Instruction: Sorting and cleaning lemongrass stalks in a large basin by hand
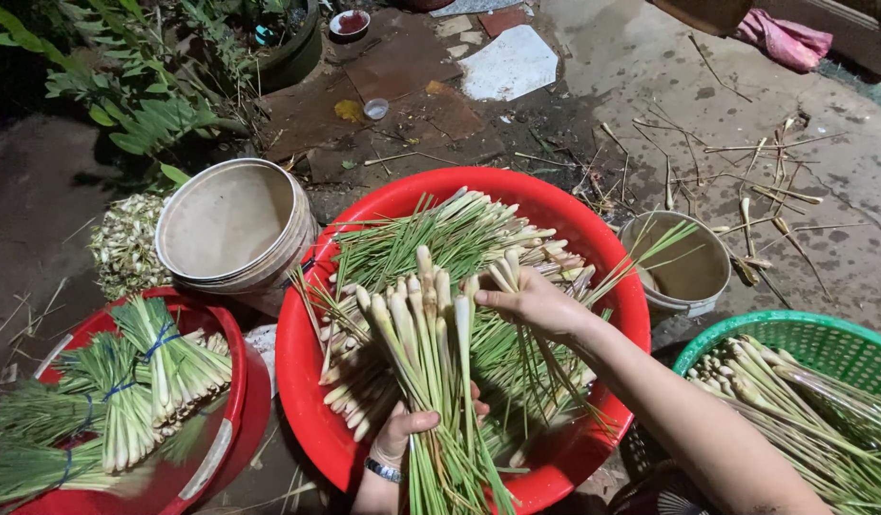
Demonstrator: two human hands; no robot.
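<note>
Nearest the camera, the left hand [402, 434], w/ a metal bracelet [383, 469] at the wrist, was wrapped round the lower part of a lemongrass bunch [426, 334], thumb across the front and fingers curled behind, so the grip read as closed on the stalks. The bunch stood roughly upright over the big red basin [302, 381], pale bulb ends up, green leaf ends trailing down toward the camera. The right hand [536, 303] reached in from the right w/ fingers pressed together and slightly bent, resting against the bulb tips at the top of the bunch; whether it pinched one stalk or only pushed the tips level could not be told. Judged from the look, the stalks were light, stiff near the thick pale bases, thin and floppy toward the leaves, and prob. smooth enough to slide past each other, so the firm part just below the bulbs seemed the best place to hold, w/ the whole bunch gripped at once. More loose lemongrass [459, 234] lay in the basin behind. To the left, tied bundles [145, 372] bound w/ blue bands lay in a second red basin [226, 334]; to the right, a green basket [803, 334] held more stalks. Further back stood a tan bucket [230, 224] and a small pail [688, 272], then trimmed scraps [755, 191] on wet concrete, and plants [135, 86] at the far left.
</note>
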